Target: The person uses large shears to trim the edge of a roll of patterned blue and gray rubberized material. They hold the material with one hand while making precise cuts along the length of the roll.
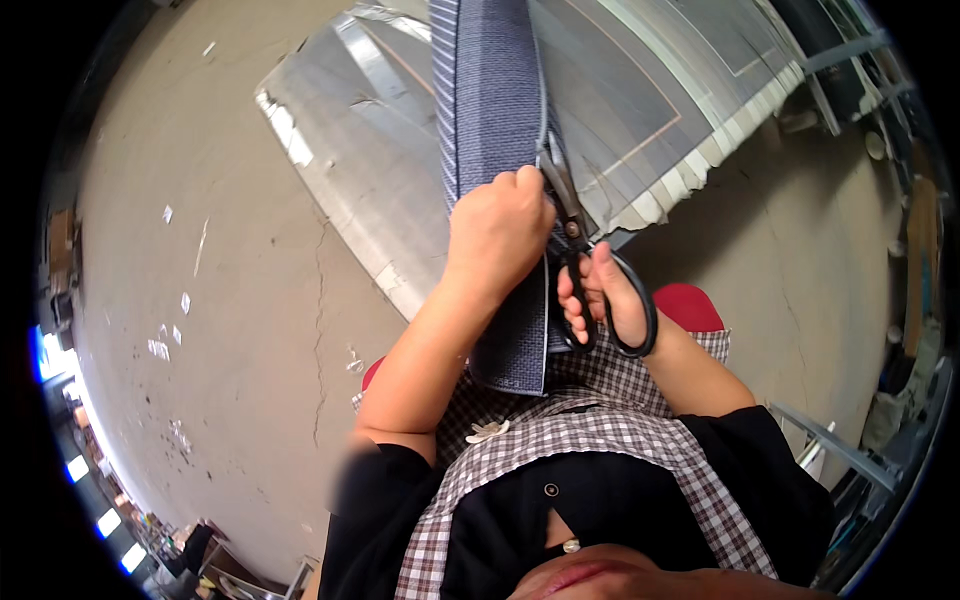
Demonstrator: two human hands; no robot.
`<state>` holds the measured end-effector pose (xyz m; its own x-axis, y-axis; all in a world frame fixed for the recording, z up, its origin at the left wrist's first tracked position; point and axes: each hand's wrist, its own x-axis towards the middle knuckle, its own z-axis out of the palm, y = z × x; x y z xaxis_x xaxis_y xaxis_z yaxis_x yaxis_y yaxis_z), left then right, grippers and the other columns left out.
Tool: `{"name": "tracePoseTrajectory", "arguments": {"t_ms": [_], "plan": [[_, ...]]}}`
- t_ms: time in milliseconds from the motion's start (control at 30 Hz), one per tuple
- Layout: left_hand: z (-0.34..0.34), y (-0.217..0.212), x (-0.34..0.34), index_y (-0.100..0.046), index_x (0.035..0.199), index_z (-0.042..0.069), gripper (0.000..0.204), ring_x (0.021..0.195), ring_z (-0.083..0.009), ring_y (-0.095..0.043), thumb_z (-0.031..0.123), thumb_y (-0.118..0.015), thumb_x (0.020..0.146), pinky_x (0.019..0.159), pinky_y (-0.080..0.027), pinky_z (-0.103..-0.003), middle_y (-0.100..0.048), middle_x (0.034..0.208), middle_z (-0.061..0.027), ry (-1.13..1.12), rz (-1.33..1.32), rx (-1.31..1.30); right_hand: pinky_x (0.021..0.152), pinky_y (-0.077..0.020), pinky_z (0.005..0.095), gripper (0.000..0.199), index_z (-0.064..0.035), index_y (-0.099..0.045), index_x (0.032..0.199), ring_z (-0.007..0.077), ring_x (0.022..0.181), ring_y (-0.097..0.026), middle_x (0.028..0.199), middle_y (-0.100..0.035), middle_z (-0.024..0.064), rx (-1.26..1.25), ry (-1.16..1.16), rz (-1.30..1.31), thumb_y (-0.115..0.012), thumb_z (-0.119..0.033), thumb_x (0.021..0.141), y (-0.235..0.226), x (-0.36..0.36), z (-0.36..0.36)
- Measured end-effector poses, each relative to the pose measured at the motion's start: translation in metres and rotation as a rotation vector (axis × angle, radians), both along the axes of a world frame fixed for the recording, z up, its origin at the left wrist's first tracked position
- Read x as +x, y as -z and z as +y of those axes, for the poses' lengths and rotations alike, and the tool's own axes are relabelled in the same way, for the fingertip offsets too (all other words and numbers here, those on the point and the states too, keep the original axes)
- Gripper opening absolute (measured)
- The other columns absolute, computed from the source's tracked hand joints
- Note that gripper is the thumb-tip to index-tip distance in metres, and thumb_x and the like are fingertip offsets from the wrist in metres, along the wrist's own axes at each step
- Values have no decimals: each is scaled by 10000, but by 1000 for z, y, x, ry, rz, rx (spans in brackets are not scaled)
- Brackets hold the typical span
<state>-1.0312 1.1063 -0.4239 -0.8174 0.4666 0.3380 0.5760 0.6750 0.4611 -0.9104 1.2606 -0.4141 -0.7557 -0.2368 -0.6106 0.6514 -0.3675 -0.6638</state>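
Observation:
A long strip of dark blue-grey woven fabric (497,90), striped and with a pale edge, runs from the far side of the table down over my lap. My left hand (500,222) is closed in a fist on the fabric, gripping its right edge. In my right hand (610,295) is a pair of large scissors (572,229) with black loop handles. My thumb and fingers go through the loops, and the handles are spread apart. The blades point away from me along the fabric's right edge, close beside my left hand; the fabric partly hides their tips.
A worktable (400,210) under clear plastic and tape lies beneath the fabric, its right edge ragged with tape (690,178). Paper scraps (160,348) litter the concrete floor (250,270) at left. A metal frame (835,445) stands at lower right. A checked apron (620,385) covers my lap.

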Motion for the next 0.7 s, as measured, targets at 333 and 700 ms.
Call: {"name": "tracePoseTrajectory", "arguments": {"t_ms": [333,700], "plan": [[-4,8,6,-550,814,61,161,592,-350,-628,138,-673,886,552,-509,-456,-613,686,-128,71,-33,18,424,-431,238,709,-48,-553,837,86,485,-473,618,-480,-5,169,-25,-39,-422,-725,1000,-10,0,-6],[-5,5,-2,-545,808,54,167,599,-355,-622,134,-669,887,550,-499,-462,-602,688,-133,106,-64,49,397,-390,230,679,-83,-495,780,73,444,-421,602,-443,-26,158,-72,-69,-443,-725,994,-16,-11,9]]}}
